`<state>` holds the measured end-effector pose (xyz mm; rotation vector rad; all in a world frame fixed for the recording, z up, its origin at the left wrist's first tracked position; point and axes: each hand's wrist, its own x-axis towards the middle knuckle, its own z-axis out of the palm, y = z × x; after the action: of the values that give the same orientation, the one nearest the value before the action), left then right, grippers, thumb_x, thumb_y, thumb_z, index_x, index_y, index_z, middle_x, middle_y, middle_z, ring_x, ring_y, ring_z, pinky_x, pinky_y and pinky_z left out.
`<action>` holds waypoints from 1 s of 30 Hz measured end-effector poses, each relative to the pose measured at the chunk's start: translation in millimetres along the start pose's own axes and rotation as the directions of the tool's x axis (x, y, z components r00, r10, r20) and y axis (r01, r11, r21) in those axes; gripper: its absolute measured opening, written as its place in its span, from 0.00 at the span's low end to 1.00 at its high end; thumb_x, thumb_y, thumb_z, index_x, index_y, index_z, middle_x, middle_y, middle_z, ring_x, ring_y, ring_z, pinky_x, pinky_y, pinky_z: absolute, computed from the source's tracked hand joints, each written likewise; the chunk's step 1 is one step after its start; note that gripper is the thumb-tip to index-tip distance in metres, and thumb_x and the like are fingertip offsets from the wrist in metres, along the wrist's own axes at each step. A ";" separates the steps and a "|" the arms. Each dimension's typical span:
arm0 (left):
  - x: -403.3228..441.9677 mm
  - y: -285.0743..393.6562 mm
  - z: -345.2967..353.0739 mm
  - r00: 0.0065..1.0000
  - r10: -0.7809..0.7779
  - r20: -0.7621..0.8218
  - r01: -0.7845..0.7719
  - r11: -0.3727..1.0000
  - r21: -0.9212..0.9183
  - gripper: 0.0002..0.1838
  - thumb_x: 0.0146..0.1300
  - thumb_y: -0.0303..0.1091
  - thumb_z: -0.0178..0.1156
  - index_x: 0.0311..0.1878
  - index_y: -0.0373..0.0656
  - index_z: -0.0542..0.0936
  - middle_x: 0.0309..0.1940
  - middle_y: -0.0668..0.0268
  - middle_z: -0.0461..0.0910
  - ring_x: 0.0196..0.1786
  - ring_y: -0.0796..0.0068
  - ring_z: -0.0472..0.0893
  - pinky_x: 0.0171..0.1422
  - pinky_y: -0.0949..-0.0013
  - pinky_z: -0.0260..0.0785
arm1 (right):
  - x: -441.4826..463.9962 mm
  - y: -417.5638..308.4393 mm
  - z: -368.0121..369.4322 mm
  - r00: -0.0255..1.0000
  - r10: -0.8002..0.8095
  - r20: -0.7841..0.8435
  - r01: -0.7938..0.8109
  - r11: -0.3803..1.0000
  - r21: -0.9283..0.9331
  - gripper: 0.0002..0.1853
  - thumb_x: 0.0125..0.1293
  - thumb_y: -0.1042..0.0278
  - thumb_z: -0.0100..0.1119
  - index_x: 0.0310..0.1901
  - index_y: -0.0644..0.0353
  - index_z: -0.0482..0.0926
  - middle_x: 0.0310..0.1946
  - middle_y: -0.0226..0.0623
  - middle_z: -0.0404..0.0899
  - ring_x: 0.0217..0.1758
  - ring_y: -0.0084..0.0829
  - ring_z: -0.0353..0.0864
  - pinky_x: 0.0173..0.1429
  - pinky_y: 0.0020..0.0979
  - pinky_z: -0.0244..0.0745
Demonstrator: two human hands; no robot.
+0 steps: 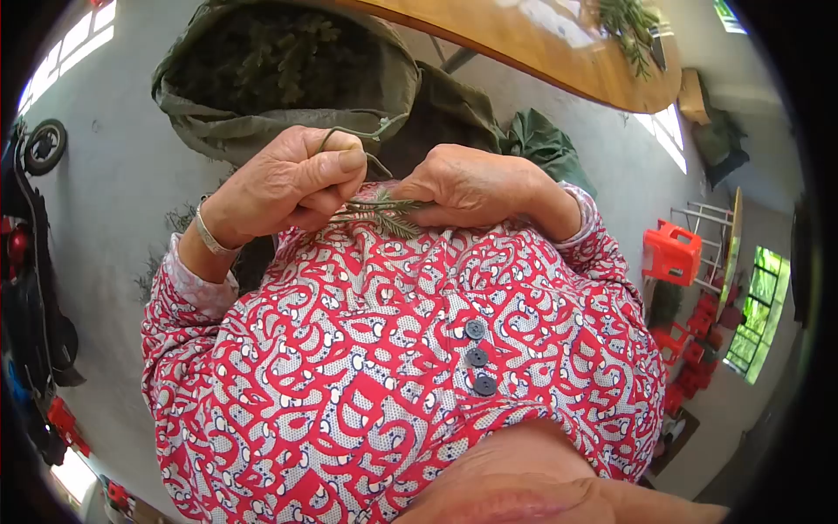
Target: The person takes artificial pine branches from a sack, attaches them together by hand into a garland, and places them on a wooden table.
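My left hand point(292, 179), with a bracelet at its wrist, is closed in front of my chest. Its thumb and fingers pinch a thin green wire-like strand point(375, 134), whose bent ends stick out above the fist. Beside it, my right hand point(476, 185) is closed, fingers curled inward, on a small green needle-leaved sprig point(393, 214). The sprig spans the gap between both hands, close to the patterned shirt point(384, 323). Whether the left fingers also touch the sprig's stem is hidden.
A large green sack point(196, 122) full of needle-leaved greenery stands ahead on the left. Ahead on the right is a wooden table point(524, 52) with more sprigs point(633, 31) at its end. An orange-red plastic stool point(672, 251) stands far right, and a wheel point(45, 147) far left.
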<state>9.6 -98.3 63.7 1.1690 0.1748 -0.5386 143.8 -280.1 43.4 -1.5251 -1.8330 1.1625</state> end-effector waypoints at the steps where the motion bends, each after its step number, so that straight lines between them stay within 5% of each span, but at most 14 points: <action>1: -8.6 -5.6 -1.8 1.000 0.022 -0.006 -0.022 0.999 -0.043 0.18 0.68 0.41 0.47 0.24 0.42 0.66 0.12 0.78 0.55 0.12 0.91 0.51 0.14 0.81 0.40 | 4.1 -2.1 2.5 1.000 -0.016 -0.015 0.017 0.998 0.066 0.08 0.58 0.67 0.54 0.33 0.64 0.74 0.23 0.51 0.73 0.27 0.51 0.72 0.31 0.40 0.67; 3: -18.8 -15.2 -0.9 0.998 0.066 0.002 -0.065 0.992 -0.105 0.18 0.68 0.41 0.48 0.23 0.42 0.66 0.12 0.78 0.54 0.12 0.91 0.52 0.14 0.82 0.41 | 3.3 -1.5 4.4 0.997 -0.072 0.025 0.071 0.997 0.025 0.08 0.58 0.68 0.54 0.34 0.65 0.74 0.21 0.48 0.74 0.25 0.46 0.74 0.31 0.37 0.68; 4: -44.6 -7.7 -20.0 0.985 0.005 -0.173 0.015 0.994 0.111 0.18 0.68 0.41 0.48 0.23 0.43 0.65 0.11 0.78 0.55 0.10 0.91 0.52 0.12 0.82 0.40 | -16.7 6.6 -9.9 0.991 -0.079 0.109 0.055 0.976 0.209 0.07 0.58 0.70 0.54 0.35 0.65 0.75 0.21 0.44 0.74 0.24 0.40 0.74 0.31 0.35 0.69; 5: -83.3 -12.8 -60.9 0.899 0.292 -0.327 -0.272 0.956 0.107 0.17 0.69 0.41 0.46 0.23 0.45 0.64 0.10 0.79 0.56 0.08 0.92 0.51 0.09 0.82 0.40 | -43.7 19.0 -34.2 0.977 -0.097 0.190 0.020 0.928 0.373 0.07 0.58 0.71 0.54 0.36 0.66 0.75 0.20 0.41 0.74 0.22 0.34 0.74 0.31 0.32 0.69; 7: -167.7 -35.8 -158.1 0.766 0.230 -0.600 -0.402 0.900 -0.169 0.13 0.70 0.39 0.43 0.31 0.45 0.69 0.10 0.79 0.55 0.06 0.91 0.50 0.06 0.85 0.40 | -73.5 16.7 -46.2 0.944 0.321 0.076 -0.327 0.940 0.092 0.07 0.59 0.73 0.53 0.36 0.67 0.75 0.20 0.34 0.73 0.22 0.24 0.69 0.30 0.27 0.68; 9: -199.4 -47.4 -181.6 0.609 0.223 -0.761 -0.537 0.822 -0.189 0.11 0.70 0.38 0.42 0.34 0.43 0.70 0.14 0.78 0.58 0.07 0.90 0.52 0.08 0.85 0.47 | -61.8 11.7 -34.4 0.952 0.296 -0.080 -0.283 0.949 0.136 0.07 0.59 0.72 0.54 0.35 0.66 0.75 0.19 0.34 0.73 0.21 0.23 0.67 0.29 0.26 0.66; 12: -212.6 -74.3 -204.4 0.629 0.318 -0.710 -0.582 0.798 -0.158 0.11 0.70 0.38 0.44 0.35 0.43 0.71 0.24 0.71 0.71 0.16 0.86 0.68 0.18 0.83 0.62 | -7.5 -13.3 -43.7 0.914 0.250 -0.321 -0.218 0.967 0.131 0.07 0.60 0.70 0.55 0.34 0.65 0.74 0.18 0.35 0.71 0.20 0.23 0.66 0.27 0.27 0.65; 15: -188.4 -108.1 -189.8 0.465 0.216 -0.858 -0.595 0.795 -0.123 0.11 0.69 0.38 0.46 0.35 0.43 0.73 0.39 0.63 0.76 0.32 0.75 0.78 0.31 0.77 0.69 | 38.2 -14.1 -32.8 0.816 0.116 -0.566 -0.090 0.993 0.073 0.06 0.61 0.70 0.55 0.33 0.64 0.73 0.17 0.37 0.69 0.19 0.23 0.65 0.26 0.26 0.64; 19: -203.6 -176.9 -220.3 0.435 0.077 -0.897 -0.498 0.851 -0.168 0.11 0.66 0.41 0.50 0.36 0.45 0.74 0.46 0.62 0.77 0.43 0.66 0.78 0.38 0.68 0.71 | 113.8 5.5 -35.8 0.762 -0.114 -0.637 -0.111 0.947 -0.302 0.12 0.60 0.61 0.55 0.37 0.63 0.73 0.18 0.44 0.73 0.23 0.42 0.76 0.29 0.40 0.68; 21: -224.4 -242.4 -257.8 0.535 0.044 -0.843 -0.543 0.783 -0.304 0.11 0.63 0.42 0.53 0.37 0.45 0.75 0.45 0.63 0.77 0.46 0.65 0.77 0.41 0.66 0.70 | 150.5 29.0 -38.4 0.799 -0.028 -0.600 -0.171 0.947 -0.272 0.16 0.58 0.57 0.59 0.35 0.64 0.71 0.25 0.46 0.76 0.29 0.42 0.77 0.35 0.36 0.70; 23: -237.6 -288.7 -267.1 0.405 -0.114 -0.907 -0.582 0.734 -0.351 0.12 0.62 0.40 0.55 0.41 0.43 0.76 0.45 0.62 0.77 0.49 0.65 0.76 0.45 0.63 0.71 | 172.5 41.0 -37.4 0.762 0.071 -0.643 -0.278 0.933 -0.227 0.23 0.57 0.52 0.58 0.43 0.64 0.69 0.33 0.49 0.77 0.40 0.44 0.76 0.44 0.38 0.69; 26: -167.2 -317.6 -260.5 -0.155 -0.304 -0.940 -0.631 0.763 -0.143 0.15 0.60 0.37 0.57 0.48 0.40 0.76 0.45 0.61 0.77 0.49 0.63 0.76 0.45 0.61 0.73 | 130.7 113.2 -60.9 0.693 0.069 -0.718 -0.353 0.901 -0.253 0.32 0.54 0.50 0.59 0.55 0.62 0.64 0.48 0.51 0.72 0.54 0.47 0.70 0.58 0.41 0.63; 29: -164.4 -294.0 -234.7 -0.345 -0.317 -0.883 -0.448 0.883 -0.141 0.20 0.61 0.36 0.55 0.55 0.38 0.72 0.49 0.62 0.76 0.53 0.59 0.76 0.47 0.62 0.70 | 121.8 117.7 -59.8 0.703 0.140 -0.698 -0.376 0.905 -0.197 0.35 0.55 0.51 0.57 0.59 0.64 0.62 0.57 0.48 0.66 0.62 0.44 0.64 0.64 0.43 0.56; 30: -157.0 -283.6 -226.6 -0.370 -0.144 -0.918 -0.282 0.959 -0.037 0.19 0.61 0.36 0.54 0.54 0.38 0.72 0.50 0.60 0.76 0.48 0.61 0.78 0.47 0.63 0.71 | 118.8 119.7 -59.5 0.706 0.156 -0.691 -0.370 0.913 -0.172 0.34 0.55 0.52 0.57 0.59 0.64 0.62 0.57 0.48 0.66 0.62 0.44 0.64 0.64 0.42 0.56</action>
<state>-231.5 76.3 -196.6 1.0034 1.7271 0.9206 225.3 -147.1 -43.9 -2.0904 -1.3411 0.3250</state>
